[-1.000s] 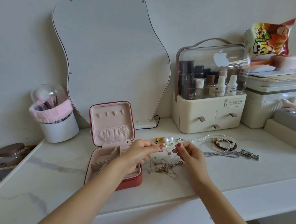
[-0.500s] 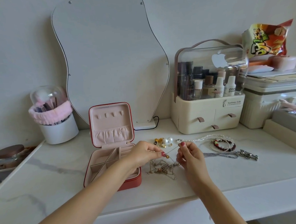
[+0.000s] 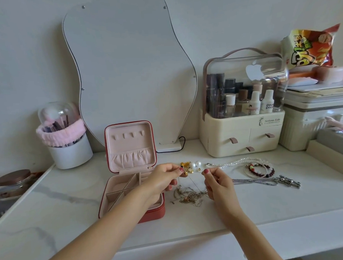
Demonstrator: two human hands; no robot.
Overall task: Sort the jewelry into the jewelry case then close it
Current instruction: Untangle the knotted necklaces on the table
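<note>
I note a white marble-pattern counter [image 3: 51,211] against a pale wall, with one wavy mirror [image 3: 127,68] at upper centre. One cosmetics organiser [image 3: 243,116] stands at right and one brush cup [image 3: 70,151] at left. One red jewelry case [image 3: 131,171] sits open at centre. Right of it lie one pearl strand [image 3: 236,162], one silver chain [image 3: 268,181] and one tangled pile [image 3: 190,197]. The left hand [image 3: 162,179] and right hand [image 3: 219,184] each pinch an end of a thin chain [image 3: 192,183]. Since the earlier frame, both hands have moved slightly apart.
</note>
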